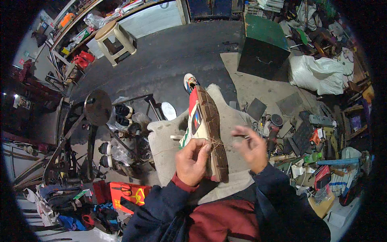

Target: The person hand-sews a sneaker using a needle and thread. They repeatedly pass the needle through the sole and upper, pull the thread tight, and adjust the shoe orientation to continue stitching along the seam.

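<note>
Centre of frame: a sneaker (205, 129) is held sole-up and tilted, its brown tread facing right, its white, red and blue upper facing left. It rests over a beige cloth (234, 121) draped across the person's lap.

Left hand (192, 161), lower centre: fingers curled around the heel end of the sneaker, thumb pressed against the edge of the sole. Firm grasp.

Right hand (252, 147), just right of the sole: fingers drawn together, apparently pinching a thin thread (219, 142) that runs from the sole edge toward the fingertips. Motion blur here; whether a needle is also in the pinch cannot be told. The hand is apart from the shoe, joined to it only by the thread.

Surroundings: a second shoe toe (190, 82) shows above the sneaker at upper centre. A dark iron stand with a round plate (98, 107) stands at left. A beige plastic stool (115, 40) sits at upper left. A green metal box (263, 46) is at upper right, a white sack (316, 74) beside it. Scattered tools and scraps (298, 137) cover the floor at right. A red box (129, 195) lies at lower left.
</note>
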`<state>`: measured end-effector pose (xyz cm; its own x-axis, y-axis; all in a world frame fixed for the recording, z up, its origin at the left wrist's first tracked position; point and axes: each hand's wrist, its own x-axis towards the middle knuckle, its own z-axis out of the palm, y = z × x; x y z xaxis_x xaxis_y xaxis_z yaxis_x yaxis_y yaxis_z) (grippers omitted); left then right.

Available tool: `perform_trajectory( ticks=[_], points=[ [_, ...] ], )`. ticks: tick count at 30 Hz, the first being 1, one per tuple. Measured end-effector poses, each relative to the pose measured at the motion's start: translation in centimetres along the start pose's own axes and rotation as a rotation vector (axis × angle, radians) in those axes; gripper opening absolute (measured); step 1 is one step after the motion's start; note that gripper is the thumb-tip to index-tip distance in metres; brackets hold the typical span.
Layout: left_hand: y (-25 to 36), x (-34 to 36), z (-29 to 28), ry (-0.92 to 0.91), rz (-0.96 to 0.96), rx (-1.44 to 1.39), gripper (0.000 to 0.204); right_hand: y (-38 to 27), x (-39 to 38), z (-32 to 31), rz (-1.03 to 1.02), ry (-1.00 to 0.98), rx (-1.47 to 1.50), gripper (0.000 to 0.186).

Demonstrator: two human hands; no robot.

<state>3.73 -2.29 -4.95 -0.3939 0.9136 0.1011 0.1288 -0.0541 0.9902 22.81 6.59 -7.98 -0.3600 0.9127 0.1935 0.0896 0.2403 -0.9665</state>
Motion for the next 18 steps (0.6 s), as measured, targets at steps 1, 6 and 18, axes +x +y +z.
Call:
perform_trajectory(
  ticks=[1,6,18],
  points=[
    [0.1,-0.1,-0.1,0.008,-0.009,0.010,0.006,-1.1,-0.1,0.8,0.031,-0.115,-0.047,0.031],
    [0.1,-0.4,-0.7,-0.006,-0.060,0.033,0.009,-2.4,0.2,-0.2,0.213,-0.338,-0.062,0.019],
    [-0.6,-0.2,-0.8,-0.015,-0.050,-0.017,0.009,5.8,-0.9,-10.7,0.355,0.083,-0.881,0.055]
  ],
)
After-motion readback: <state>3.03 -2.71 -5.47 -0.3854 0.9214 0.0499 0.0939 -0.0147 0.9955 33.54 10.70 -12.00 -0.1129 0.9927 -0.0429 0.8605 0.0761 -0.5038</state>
